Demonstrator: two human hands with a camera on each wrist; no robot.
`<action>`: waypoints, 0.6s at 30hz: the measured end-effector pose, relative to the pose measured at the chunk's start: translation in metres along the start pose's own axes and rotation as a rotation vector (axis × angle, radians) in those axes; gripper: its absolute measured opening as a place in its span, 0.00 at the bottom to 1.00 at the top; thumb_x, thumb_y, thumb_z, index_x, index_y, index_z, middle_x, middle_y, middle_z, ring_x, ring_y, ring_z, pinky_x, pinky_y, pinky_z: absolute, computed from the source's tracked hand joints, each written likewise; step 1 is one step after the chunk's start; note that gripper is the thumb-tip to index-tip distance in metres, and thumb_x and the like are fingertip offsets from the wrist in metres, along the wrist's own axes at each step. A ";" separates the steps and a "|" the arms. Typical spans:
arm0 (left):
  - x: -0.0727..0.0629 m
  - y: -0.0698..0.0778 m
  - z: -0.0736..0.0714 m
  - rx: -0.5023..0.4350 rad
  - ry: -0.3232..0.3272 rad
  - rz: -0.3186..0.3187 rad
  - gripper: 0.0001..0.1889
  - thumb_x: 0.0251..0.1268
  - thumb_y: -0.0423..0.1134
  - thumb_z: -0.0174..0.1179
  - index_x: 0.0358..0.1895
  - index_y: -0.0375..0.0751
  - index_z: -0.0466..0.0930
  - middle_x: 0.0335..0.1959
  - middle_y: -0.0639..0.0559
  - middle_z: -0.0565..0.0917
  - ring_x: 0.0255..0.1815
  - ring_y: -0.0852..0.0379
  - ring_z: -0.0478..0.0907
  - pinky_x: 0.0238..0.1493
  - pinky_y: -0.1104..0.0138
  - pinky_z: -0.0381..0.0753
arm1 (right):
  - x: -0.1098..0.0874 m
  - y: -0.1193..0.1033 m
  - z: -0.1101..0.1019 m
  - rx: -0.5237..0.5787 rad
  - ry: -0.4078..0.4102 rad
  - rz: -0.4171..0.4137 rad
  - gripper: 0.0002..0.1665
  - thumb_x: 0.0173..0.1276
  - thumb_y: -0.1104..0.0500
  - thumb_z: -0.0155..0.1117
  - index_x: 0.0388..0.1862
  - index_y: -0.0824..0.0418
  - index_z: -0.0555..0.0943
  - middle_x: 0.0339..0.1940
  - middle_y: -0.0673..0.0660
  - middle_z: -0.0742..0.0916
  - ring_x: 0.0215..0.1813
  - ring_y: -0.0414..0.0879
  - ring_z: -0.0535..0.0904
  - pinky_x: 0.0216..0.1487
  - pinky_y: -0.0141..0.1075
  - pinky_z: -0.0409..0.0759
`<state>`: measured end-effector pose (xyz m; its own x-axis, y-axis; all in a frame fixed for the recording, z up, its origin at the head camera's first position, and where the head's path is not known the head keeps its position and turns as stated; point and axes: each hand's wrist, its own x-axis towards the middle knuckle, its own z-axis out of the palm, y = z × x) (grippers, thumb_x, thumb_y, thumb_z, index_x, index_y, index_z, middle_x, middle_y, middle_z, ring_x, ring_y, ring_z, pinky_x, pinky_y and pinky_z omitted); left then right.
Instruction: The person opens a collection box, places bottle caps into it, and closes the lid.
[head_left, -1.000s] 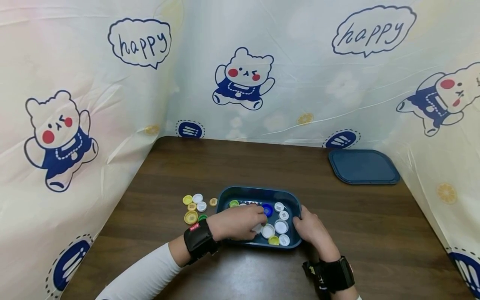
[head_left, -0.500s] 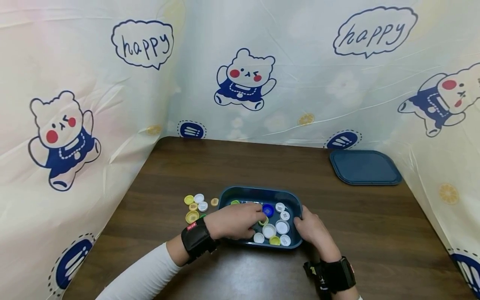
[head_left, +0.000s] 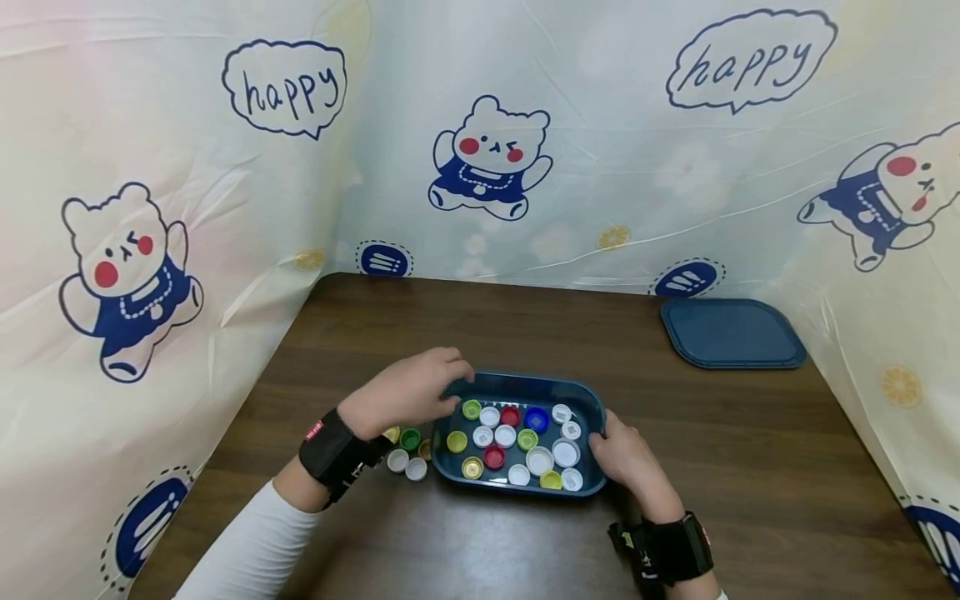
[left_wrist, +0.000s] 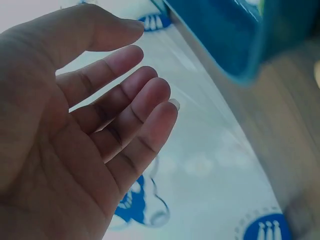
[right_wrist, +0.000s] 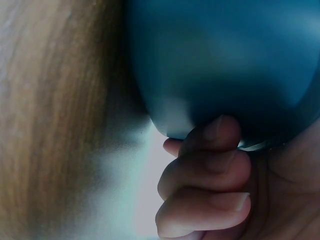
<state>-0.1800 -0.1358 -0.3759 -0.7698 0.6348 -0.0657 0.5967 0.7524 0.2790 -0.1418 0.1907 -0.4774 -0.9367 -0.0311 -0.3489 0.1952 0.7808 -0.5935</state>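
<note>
A dark blue rectangular box [head_left: 517,490] stands on the table, a single layer of plastic bottle caps spread inside it in white, red, yellow, green and blue. At its right end, my right hand [head_left: 626,454] grips the wall. The right wrist view has those fingers [right_wrist: 205,170] curled against the box's end. My left hand [head_left: 405,390] hovers at the far left corner of the box, fingertips by the rim. In the left wrist view its fingers [left_wrist: 142,132] are loosely bent, with nothing between them and the thumb. Loose caps, among them a green cap [head_left: 409,438], lie under the left wrist, partly hidden.
A flat blue lid [head_left: 731,333] lies at the back right of the wooden table [head_left: 487,550]. A printed curtain [head_left: 600,167] with cartoon bears encloses the back and both sides.
My left hand has left the inside of the box, moving left and back to its far corner, uncovering caps there. Loose caps near its wrist now lie closer to the front. My right hand keeps its grip.
</note>
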 end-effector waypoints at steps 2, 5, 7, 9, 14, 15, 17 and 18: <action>-0.003 -0.011 0.000 -0.029 0.002 -0.048 0.18 0.65 0.40 0.69 0.57 0.44 0.83 0.50 0.51 0.81 0.47 0.58 0.77 0.51 0.61 0.82 | 0.000 0.000 0.000 -0.001 0.001 0.000 0.28 0.75 0.58 0.49 0.71 0.68 0.66 0.57 0.70 0.82 0.43 0.54 0.80 0.39 0.45 0.79; -0.006 -0.026 0.003 -0.070 -0.004 -0.108 0.19 0.64 0.39 0.69 0.58 0.43 0.82 0.51 0.50 0.81 0.48 0.57 0.77 0.53 0.59 0.82 | 0.000 0.000 0.000 -0.003 0.005 -0.003 0.28 0.76 0.58 0.49 0.71 0.68 0.66 0.57 0.69 0.82 0.44 0.54 0.80 0.40 0.46 0.79; -0.007 -0.035 0.006 -0.086 -0.015 -0.141 0.20 0.64 0.38 0.69 0.59 0.43 0.81 0.52 0.49 0.81 0.48 0.56 0.77 0.54 0.58 0.82 | 0.000 0.000 0.000 -0.003 0.008 -0.006 0.28 0.75 0.58 0.49 0.71 0.68 0.66 0.57 0.69 0.82 0.44 0.55 0.80 0.41 0.46 0.79; -0.008 -0.042 0.010 -0.085 -0.028 -0.153 0.21 0.65 0.38 0.68 0.60 0.41 0.80 0.53 0.46 0.81 0.49 0.54 0.78 0.54 0.57 0.82 | 0.001 0.001 0.001 -0.004 0.011 -0.016 0.28 0.75 0.59 0.49 0.71 0.68 0.66 0.57 0.70 0.82 0.44 0.55 0.80 0.42 0.47 0.78; -0.007 -0.058 0.023 -0.096 -0.062 -0.197 0.21 0.64 0.36 0.68 0.60 0.39 0.80 0.54 0.44 0.80 0.54 0.51 0.78 0.56 0.54 0.81 | 0.002 0.003 0.002 -0.004 0.013 -0.034 0.29 0.75 0.59 0.48 0.72 0.69 0.65 0.59 0.71 0.81 0.44 0.55 0.80 0.42 0.47 0.78; -0.007 -0.061 0.026 -0.104 -0.071 -0.210 0.21 0.64 0.36 0.68 0.60 0.39 0.80 0.55 0.45 0.80 0.55 0.50 0.78 0.56 0.53 0.80 | 0.002 0.003 0.002 -0.002 0.012 -0.032 0.28 0.75 0.59 0.48 0.71 0.69 0.65 0.58 0.71 0.81 0.44 0.55 0.80 0.41 0.47 0.78; -0.005 -0.065 0.032 -0.109 -0.086 -0.233 0.21 0.63 0.36 0.69 0.60 0.40 0.80 0.54 0.46 0.80 0.54 0.51 0.78 0.56 0.53 0.80 | 0.002 0.003 0.002 0.001 0.010 -0.026 0.28 0.75 0.59 0.48 0.71 0.68 0.66 0.58 0.70 0.81 0.43 0.54 0.80 0.41 0.46 0.78; -0.004 -0.066 0.035 -0.106 -0.093 -0.237 0.21 0.63 0.36 0.69 0.60 0.40 0.81 0.54 0.46 0.80 0.53 0.52 0.77 0.56 0.54 0.80 | 0.002 0.002 0.002 0.001 0.009 -0.025 0.28 0.76 0.59 0.48 0.71 0.68 0.66 0.58 0.70 0.81 0.43 0.54 0.80 0.41 0.46 0.78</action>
<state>-0.2089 -0.1817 -0.4280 -0.8581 0.4601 -0.2278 0.3714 0.8627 0.3433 -0.1427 0.1915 -0.4806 -0.9438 -0.0446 -0.3276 0.1724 0.7792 -0.6027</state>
